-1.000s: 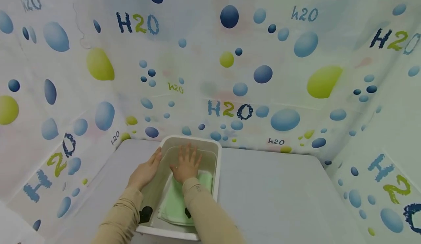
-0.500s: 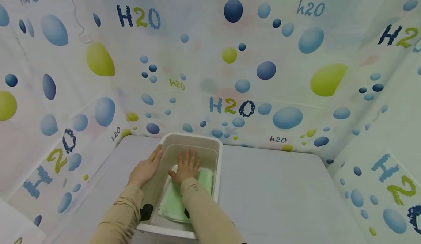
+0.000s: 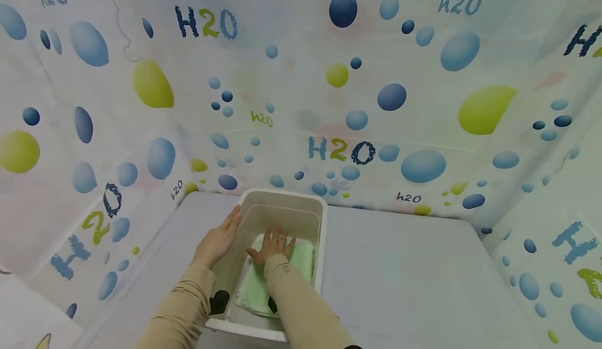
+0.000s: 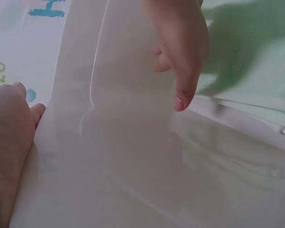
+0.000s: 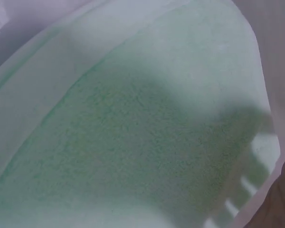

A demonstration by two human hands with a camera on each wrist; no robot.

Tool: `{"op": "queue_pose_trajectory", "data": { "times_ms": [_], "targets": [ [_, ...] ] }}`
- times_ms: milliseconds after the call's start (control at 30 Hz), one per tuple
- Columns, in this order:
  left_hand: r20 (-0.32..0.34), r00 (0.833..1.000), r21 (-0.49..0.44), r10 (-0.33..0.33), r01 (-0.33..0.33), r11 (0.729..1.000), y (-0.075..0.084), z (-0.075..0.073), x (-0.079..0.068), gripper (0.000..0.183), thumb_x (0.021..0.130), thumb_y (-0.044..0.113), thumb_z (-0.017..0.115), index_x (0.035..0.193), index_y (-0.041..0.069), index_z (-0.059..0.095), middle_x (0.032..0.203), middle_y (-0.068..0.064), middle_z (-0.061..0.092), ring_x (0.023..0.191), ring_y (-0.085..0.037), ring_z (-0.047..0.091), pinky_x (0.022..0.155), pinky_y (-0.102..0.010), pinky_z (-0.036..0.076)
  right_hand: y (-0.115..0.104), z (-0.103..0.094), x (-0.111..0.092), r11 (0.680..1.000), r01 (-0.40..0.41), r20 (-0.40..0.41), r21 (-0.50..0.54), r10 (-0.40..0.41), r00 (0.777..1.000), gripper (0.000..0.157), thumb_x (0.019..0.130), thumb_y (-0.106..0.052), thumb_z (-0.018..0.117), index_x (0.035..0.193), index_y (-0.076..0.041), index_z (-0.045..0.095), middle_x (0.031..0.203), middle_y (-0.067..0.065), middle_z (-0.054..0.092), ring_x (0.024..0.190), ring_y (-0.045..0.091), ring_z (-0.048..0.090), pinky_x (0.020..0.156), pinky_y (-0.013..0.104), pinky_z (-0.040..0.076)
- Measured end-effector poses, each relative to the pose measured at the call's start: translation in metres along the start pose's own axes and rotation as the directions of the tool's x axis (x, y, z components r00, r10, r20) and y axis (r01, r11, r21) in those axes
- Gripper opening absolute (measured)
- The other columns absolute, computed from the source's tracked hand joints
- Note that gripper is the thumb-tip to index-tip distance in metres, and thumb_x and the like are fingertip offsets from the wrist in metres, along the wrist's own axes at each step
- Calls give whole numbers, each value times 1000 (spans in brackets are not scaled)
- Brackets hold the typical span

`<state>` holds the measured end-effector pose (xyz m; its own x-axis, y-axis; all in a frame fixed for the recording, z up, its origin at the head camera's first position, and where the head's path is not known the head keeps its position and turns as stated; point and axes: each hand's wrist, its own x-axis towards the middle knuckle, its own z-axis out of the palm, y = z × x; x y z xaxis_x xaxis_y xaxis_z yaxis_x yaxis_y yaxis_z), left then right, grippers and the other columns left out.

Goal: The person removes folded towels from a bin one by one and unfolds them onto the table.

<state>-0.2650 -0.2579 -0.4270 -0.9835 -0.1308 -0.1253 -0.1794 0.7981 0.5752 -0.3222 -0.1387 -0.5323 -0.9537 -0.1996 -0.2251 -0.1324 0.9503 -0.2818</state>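
Note:
A pale green folded cloth (image 3: 303, 260) lies on the bottom of a white plastic tub (image 3: 323, 234); its surface fills most of the right wrist view. My right hand (image 3: 273, 245) is inside the tub, palm down with fingers spread, over the far part of the cloth. The same hand shows in the left wrist view with a digit pointing down beside the cloth (image 4: 247, 61). My left hand (image 3: 218, 240) rests along the tub's left rim, fingers stretched forward. In the left wrist view, my left hand (image 4: 9, 142) lies at the tub's edge.
The tub stands on a white tabletop (image 3: 400, 276) against a back wall sheet (image 3: 291, 88) printed with blue and lime drops and "H2O". A small black object (image 3: 219, 302) sits at my left wrist. Similar sheets hang at both sides.
My right hand has come down and back toward me, from in front of the tub's far wall to over the cloth. My left hand stays at the rim. The head view has shifted slightly.

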Motion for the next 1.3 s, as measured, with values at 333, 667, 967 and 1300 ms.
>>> {"op": "queue_pose_trajectory", "data": {
  "times_ms": [333,667,967,1300],
  "targets": [
    [-12,1000,-9,5,-5,1000,-1,3,-2,62,96,60,8,150,30,13,143,-23,37,123,-55,40,96,-66,34,4,9,0,997,-73,105,-4,73,992,84,85,-72,36,149,-20,23,158,6,14,146,30,10,116,56,6],
    [-24,1000,-5,-4,4,1000,-6,5,-3,65,94,63,7,149,31,14,142,-24,39,121,-54,43,94,-66,36,1,2,-14,996,-73,93,47,68,993,80,88,-66,38,148,-15,27,156,7,22,145,31,15,115,56,11],
    [-37,999,5,-5,5,1000,-3,4,0,62,95,61,9,149,32,16,142,-23,40,122,-53,43,95,-65,36,5,5,-5,999,-50,90,-2,50,995,84,85,-69,39,148,-14,26,154,10,26,144,33,19,114,58,12],
    [-44,999,-6,-12,11,1000,-3,4,0,63,94,63,9,149,32,18,141,-22,42,122,-52,44,94,-65,37,5,22,10,991,-11,34,-135,16,999,84,78,-75,46,138,-16,40,136,9,43,131,29,36,113,55,19]
  ]
}}
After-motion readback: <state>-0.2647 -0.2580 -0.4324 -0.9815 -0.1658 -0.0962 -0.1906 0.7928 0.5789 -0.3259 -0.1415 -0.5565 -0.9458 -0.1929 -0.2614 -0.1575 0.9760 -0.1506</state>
